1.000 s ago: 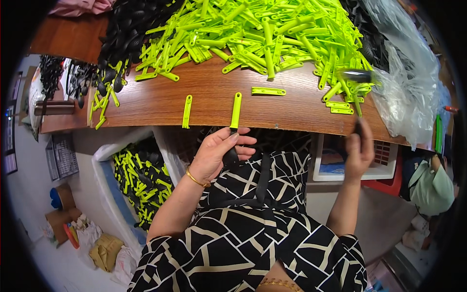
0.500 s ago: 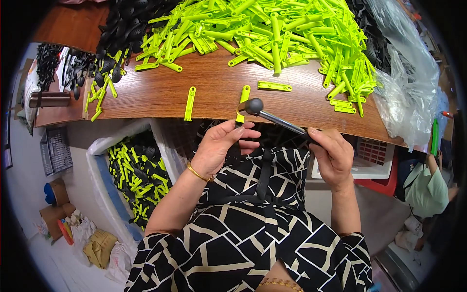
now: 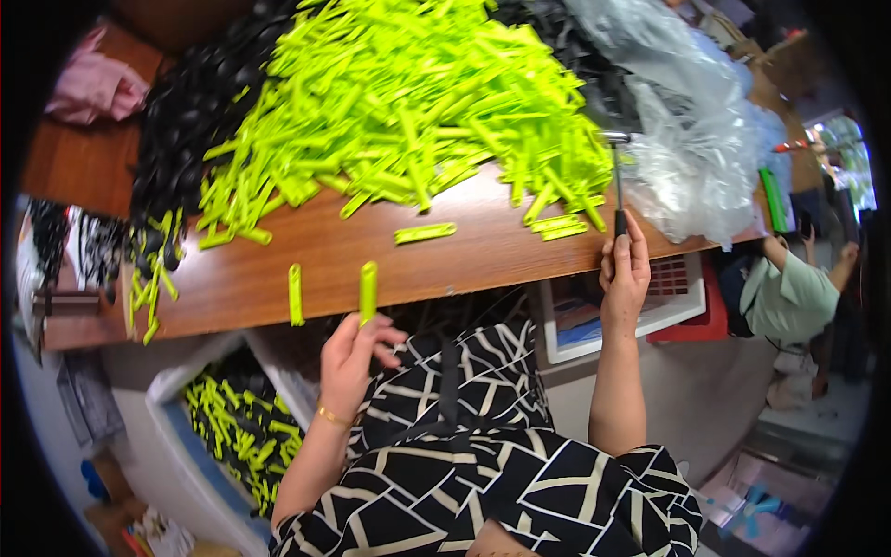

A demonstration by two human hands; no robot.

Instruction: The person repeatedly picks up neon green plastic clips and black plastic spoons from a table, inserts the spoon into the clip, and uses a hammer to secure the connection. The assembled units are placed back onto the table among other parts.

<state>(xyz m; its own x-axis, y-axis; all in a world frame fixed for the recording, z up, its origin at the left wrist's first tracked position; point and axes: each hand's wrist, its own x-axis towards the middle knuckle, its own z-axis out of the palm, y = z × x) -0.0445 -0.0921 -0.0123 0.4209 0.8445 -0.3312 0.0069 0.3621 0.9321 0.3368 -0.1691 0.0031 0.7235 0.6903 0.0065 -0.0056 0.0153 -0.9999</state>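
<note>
I see left hand (image 3: 354,355) pinching green handle (image 3: 368,290) at the table (image 3: 239,295) edge, other fingers spread. Right hand (image 3: 626,275) fingers close round hammer (image 3: 620,221), its head near green pile (image 3: 399,111).

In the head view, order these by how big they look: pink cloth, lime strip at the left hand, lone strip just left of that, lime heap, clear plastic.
1. Lime heap
2. Clear plastic
3. Pink cloth
4. Too alike to rank: lime strip at the left hand, lone strip
</note>
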